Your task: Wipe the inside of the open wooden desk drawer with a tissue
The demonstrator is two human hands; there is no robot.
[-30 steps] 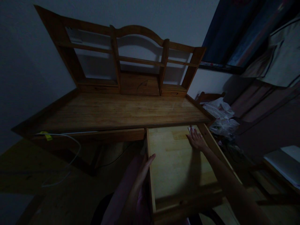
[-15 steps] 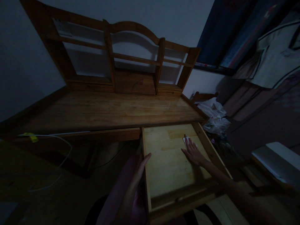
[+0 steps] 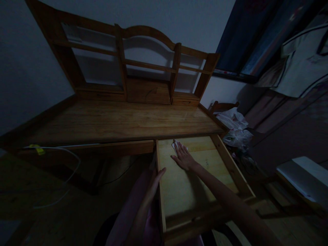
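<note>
A pulled-out wooden drawer [image 3: 230, 164] hangs under the right part of a wooden desk [image 3: 115, 121]. My right hand [image 3: 183, 158] lies flat inside it, fingers stretched, pressing a small white cloth [image 3: 176, 146] against the drawer bottom near the far left corner. My left hand [image 3: 153, 186] rests with straight fingers against the outside of the drawer's left wall. Nothing else lies in the drawer.
The desk carries a wooden hutch [image 3: 143, 68] with open shelves. A white cable [image 3: 64, 150] with a yellow tag hangs off the desk's left front. Plastic bags [image 3: 235, 128] pile up to the right of the desk, beside a chair back. The room is dim.
My right hand has slid the white cloth from the drawer's far right side across to the far left. My left hand has stayed on the drawer's left wall.
</note>
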